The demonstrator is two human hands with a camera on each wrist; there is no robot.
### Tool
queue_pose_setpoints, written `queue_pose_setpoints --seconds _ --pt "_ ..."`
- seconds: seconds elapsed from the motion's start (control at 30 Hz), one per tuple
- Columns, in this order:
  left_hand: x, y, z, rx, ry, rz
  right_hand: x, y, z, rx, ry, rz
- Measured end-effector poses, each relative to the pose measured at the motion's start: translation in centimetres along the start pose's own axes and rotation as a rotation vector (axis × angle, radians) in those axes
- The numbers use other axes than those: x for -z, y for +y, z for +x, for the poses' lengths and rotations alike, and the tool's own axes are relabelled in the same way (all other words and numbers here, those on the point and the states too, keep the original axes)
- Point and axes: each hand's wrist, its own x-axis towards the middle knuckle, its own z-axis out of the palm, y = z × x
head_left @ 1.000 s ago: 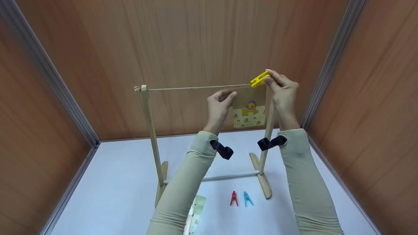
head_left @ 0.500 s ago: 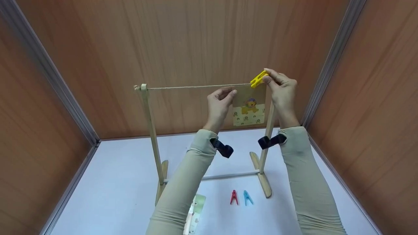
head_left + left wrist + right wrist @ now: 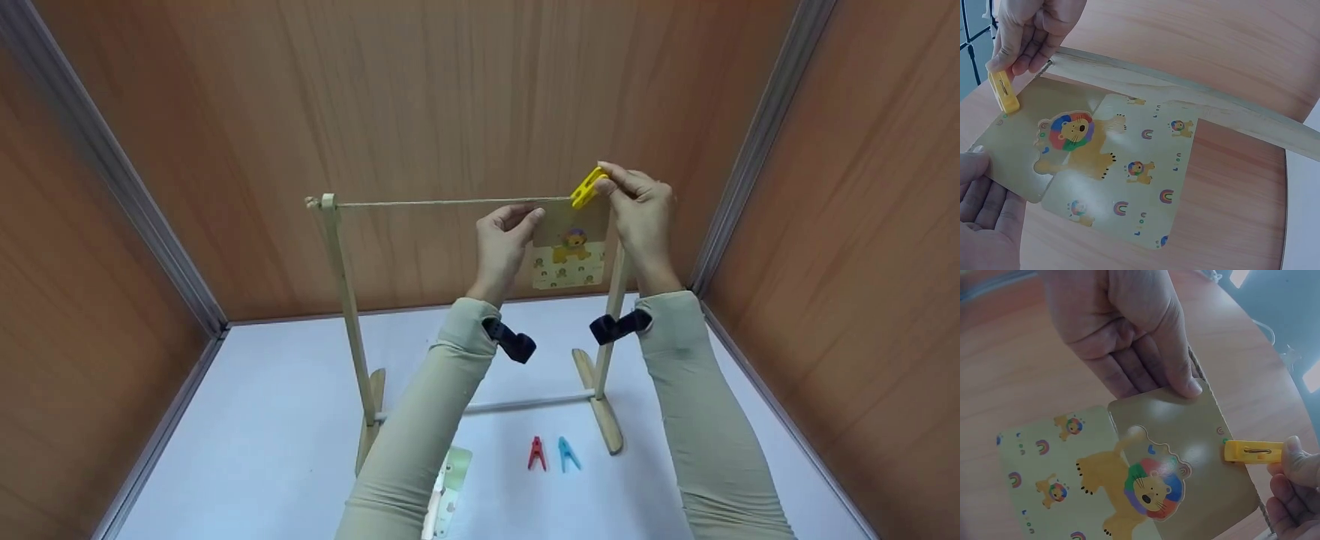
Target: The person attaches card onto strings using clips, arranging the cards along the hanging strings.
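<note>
A lion-printed card (image 3: 568, 262), brown above and cream below, hangs against the string (image 3: 435, 202) near the rack's right post. My left hand (image 3: 504, 249) pinches the card's upper left corner between thumb and fingers. In my right hand (image 3: 645, 217), a yellow clothespin (image 3: 588, 187) is pinched by its handle ends. Seen from the right wrist, the clothespin (image 3: 1253, 451) has its tip over the card's top edge, where the string (image 3: 1216, 396) runs. The left wrist view also has the clothespin's tip (image 3: 1010, 105) on the card (image 3: 1112, 163).
A red clothespin (image 3: 537, 454) and a blue clothespin (image 3: 568, 454) lie on the white table (image 3: 262, 450). The wooden rack's left post (image 3: 346, 315) and right post (image 3: 606, 352) carry the string. A green patterned card (image 3: 454, 480) lies partly hidden under the left arm.
My right hand has shifted slightly left with the yellow clothespin, which now tilts more upright over the string. The lion card has moved slightly left; my left hand has barely moved.
</note>
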Motion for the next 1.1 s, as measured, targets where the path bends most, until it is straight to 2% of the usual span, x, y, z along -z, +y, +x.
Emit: queue_pose_setpoints --seconds 0.17,0.3,0.4,0.7,0.93,1.1 --pt "0.15 -0.10 -0.03 -0.005 0.004 0.038 -0.23 0.12 -0.19 0.014 -0.011 -0.026" --pt "0.26 -0.19 -0.08 -0.014 -0.001 0.061 -0.44 0.24 -0.22 0.019 -0.027 -0.005" --pt "0.30 -0.24 -0.10 -0.022 -0.006 0.062 -0.57 0.25 -0.25 0.023 -0.035 -0.001" --pt "0.22 -0.40 -0.04 -0.029 -0.010 -0.010 -0.67 0.18 -0.38 0.042 -0.065 -0.054" --pt "0.22 -0.54 0.02 -0.034 0.001 0.007 -0.90 0.10 -0.44 0.051 -0.081 -0.089" --pt "0.30 -0.69 0.09 -0.052 0.007 0.040 -0.83 0.06 -0.50 0.046 -0.126 -0.122"
